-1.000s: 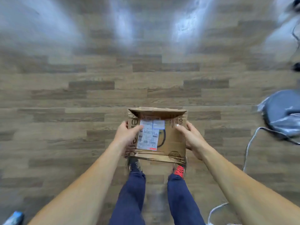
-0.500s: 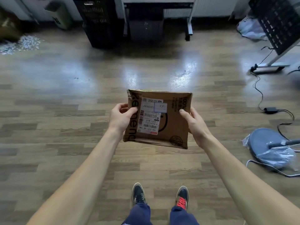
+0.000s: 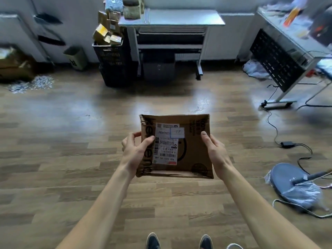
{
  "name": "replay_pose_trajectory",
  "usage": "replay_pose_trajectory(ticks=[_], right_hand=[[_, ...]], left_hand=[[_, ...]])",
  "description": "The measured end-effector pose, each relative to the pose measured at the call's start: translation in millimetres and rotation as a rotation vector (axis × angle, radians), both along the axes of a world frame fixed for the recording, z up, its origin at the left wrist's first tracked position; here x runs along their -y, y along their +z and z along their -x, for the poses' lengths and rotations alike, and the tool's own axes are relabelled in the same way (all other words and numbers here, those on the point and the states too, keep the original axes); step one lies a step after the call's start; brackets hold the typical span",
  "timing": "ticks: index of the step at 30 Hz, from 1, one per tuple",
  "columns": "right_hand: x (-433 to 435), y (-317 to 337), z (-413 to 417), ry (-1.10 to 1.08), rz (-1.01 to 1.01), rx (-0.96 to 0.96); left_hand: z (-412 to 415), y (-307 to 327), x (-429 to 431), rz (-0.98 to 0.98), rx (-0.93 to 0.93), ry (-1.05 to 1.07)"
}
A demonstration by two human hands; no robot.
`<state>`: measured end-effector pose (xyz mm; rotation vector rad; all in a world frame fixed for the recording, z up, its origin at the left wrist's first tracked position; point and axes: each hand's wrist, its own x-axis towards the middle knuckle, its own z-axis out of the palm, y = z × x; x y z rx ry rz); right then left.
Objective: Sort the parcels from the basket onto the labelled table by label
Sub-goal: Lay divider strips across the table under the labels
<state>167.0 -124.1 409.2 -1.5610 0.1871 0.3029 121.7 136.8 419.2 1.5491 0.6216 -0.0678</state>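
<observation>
Fingers (image 3: 132,136) of the left hand (image 3: 133,151) curl round the left edge of the parcel (image 3: 192,155), with the thumb pressed on its front beside the label (image 3: 166,144). The right hand (image 3: 215,153) grips the right edge, thumb on the front face, its other fingers hidden behind the cardboard. Both hands hold the parcel in the air above the floor (image 3: 71,159), label side up, in front of the person's body. It is a flat brown cardboard envelope with black print. Well beyond it stands a black basket (image 3: 112,56) heaped with boxes (image 3: 105,33), just left of a grey table (image 3: 179,17) that bears a few packets (image 3: 132,8) at its left end. Two shoes (image 3: 152,241) show at the bottom edge.
</observation>
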Motion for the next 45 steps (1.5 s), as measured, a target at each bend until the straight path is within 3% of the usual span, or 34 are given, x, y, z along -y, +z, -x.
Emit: replay_pose_trajectory(ticks=[4,13,18,25,30,35,45], right_hand=[[-17,15,-2,0.021,0.025,0.030],[-52,36,-29,0.114,0.072,0.082],[-60,33,-58,-0.045,0.098,0.170],[-56,-12,-125,-0.127,0.116,0.010],[-66,-21,-174,-0.021,-0.088,-0.183],[-63,-10,-239,0.046,-0.247,-0.145],[-45,-11,-374,0.073,-0.238,-0.098]], left_hand=[[0,11,-10,0.196,0.041,-0.065],[-19,15,-51,0.231,0.021,0.043],[-54,8,-48,0.266,-0.054,0.148],[-147,6,-10,0.285,-0.066,0.306],[-223,10,33,0.377,-0.086,0.505],[-295,32,73,0.432,-0.046,0.589],[-406,26,74,0.406,-0.057,0.384]])
